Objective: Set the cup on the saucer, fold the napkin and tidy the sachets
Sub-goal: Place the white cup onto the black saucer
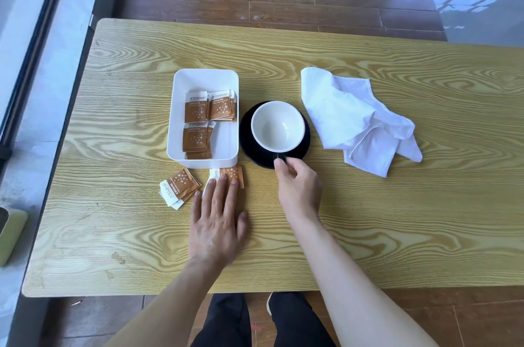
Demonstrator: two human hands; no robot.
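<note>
A cup (278, 125), white inside and dark outside, stands on a black saucer (246, 131) at the table's middle. My right hand (297, 185) pinches the cup's handle at the near side. A white tray (224, 145) left of the saucer holds several brown sachets (195, 108). Two more loose sachets (178, 186) lie in front of the tray. Beside them another sachet (235, 173) lies flat under the fingertips of my left hand (217, 222), which is spread flat. A crumpled white napkin (351, 117) lies to the right of the saucer.
The wooden table (397, 219) stands over a dark plank floor. A window frame runs along the left side. A pale green object (11, 233) sits off the table's left edge. My legs show below the near edge.
</note>
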